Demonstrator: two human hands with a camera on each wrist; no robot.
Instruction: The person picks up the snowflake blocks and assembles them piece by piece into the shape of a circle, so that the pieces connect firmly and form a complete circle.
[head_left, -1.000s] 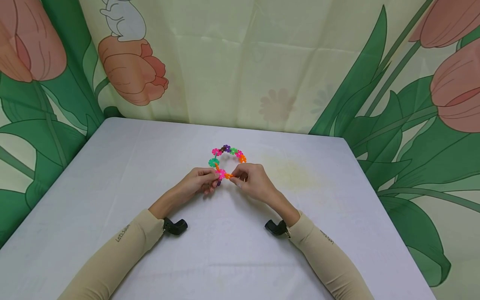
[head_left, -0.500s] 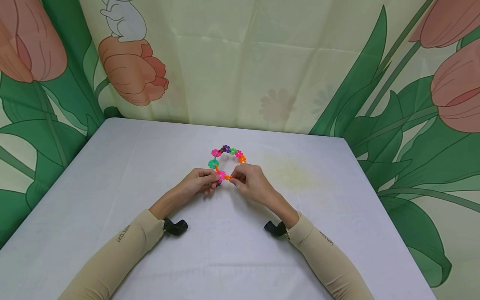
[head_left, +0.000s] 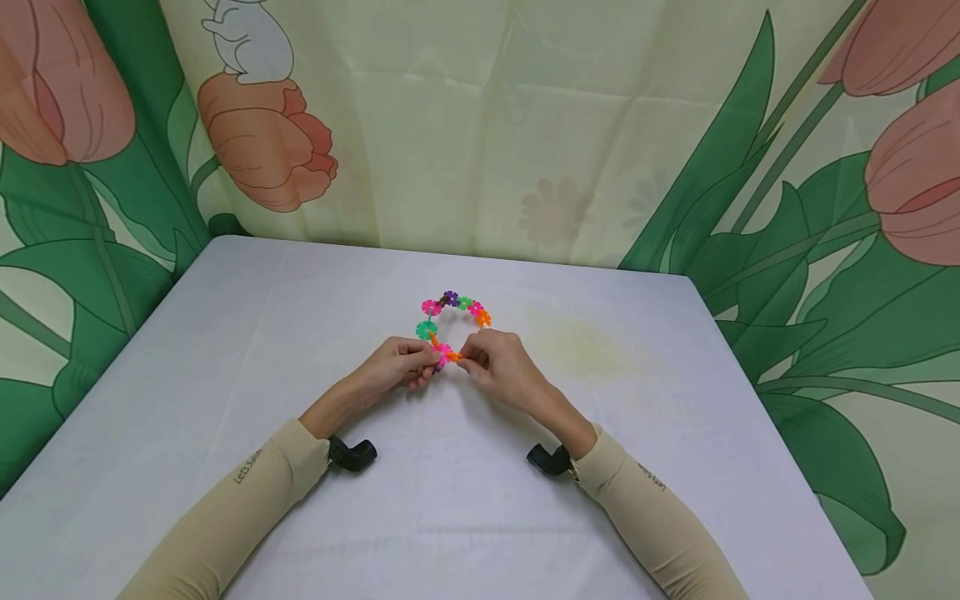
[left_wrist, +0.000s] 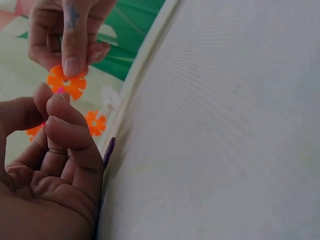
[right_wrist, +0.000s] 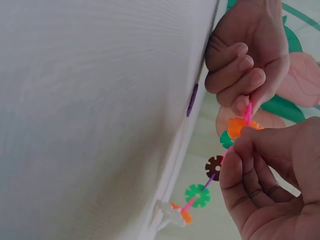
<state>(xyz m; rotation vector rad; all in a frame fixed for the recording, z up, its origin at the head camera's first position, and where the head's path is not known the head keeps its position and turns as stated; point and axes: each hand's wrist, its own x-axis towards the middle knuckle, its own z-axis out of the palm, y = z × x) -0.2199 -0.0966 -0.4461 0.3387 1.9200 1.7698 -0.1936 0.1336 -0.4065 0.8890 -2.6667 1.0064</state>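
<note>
A curved chain of slotted plastic snowflake discs, with a green disc (head_left: 427, 331), a purple one (head_left: 450, 298) and others, stands between the two hands at mid-table. My left hand (head_left: 399, 364) pinches a pink snowflake disc (head_left: 443, 353) between thumb and finger. Opposite it, the right hand (head_left: 501, 365) pinches an orange snowflake disc (left_wrist: 68, 84), which meets the pink one edge to edge. How deeply their slots engage is hidden by the fingers. In the right wrist view, a brown disc (right_wrist: 215, 167) and a green disc (right_wrist: 198, 196) continue the chain.
A separate purple disc (right_wrist: 192, 101) lies on the white tabletop (head_left: 300, 517) beside the left hand. Toward the chain's far end, the right wrist view shows a white disc (right_wrist: 171, 214). A floral curtain (head_left: 450, 125) hangs behind the table.
The right hand has shifted slightly left, bringing the orange disc closer against the pink one. The chain has sunk a little toward the person. My left hand has barely moved.
</note>
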